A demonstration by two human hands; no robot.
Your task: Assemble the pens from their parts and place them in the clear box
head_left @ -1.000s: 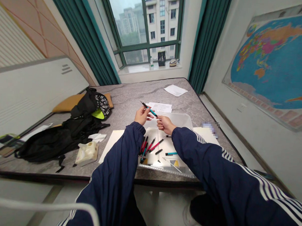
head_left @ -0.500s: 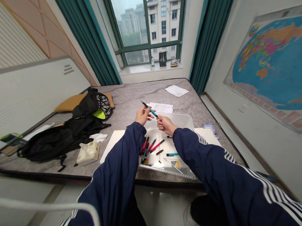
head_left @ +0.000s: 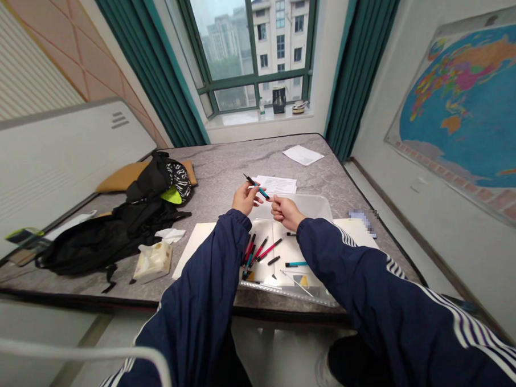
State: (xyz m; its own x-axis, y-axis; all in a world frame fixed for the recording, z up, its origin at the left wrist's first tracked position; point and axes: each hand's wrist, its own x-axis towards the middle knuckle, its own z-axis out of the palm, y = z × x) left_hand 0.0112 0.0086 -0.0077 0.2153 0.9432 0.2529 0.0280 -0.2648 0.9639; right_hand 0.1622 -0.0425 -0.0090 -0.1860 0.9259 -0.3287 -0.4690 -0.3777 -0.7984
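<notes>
Head view: my left hand (head_left: pixel 244 200) pinches a black-and-teal pen (head_left: pixel 262 191) over the clear tray (head_left: pixel 322 205), at the mattress (head_left: pixel 225 169) edge nearest me. My right hand (head_left: pixel 286 212), fingers bunched, sits at the pen's teal end; can't tell if gripping. Red pens (head_left: pixel 269 250) lie in the tray.

Arms (head_left: pixel 207 277) ext. fwd, converging; L hand (head_left: pixel 243 200) half-curled, pinching; R hand (head_left: pixel 286 212) adj., curled tighter.

Grn-framed window (head_left: pixel 252 50) w/ bldgs (head_left: pixel 286 29) o/s, teal curtains (head_left: pixel 148 63), map (head_left: pixel 492 107) on rt wall (head_left: pixel 445 224)
</notes>
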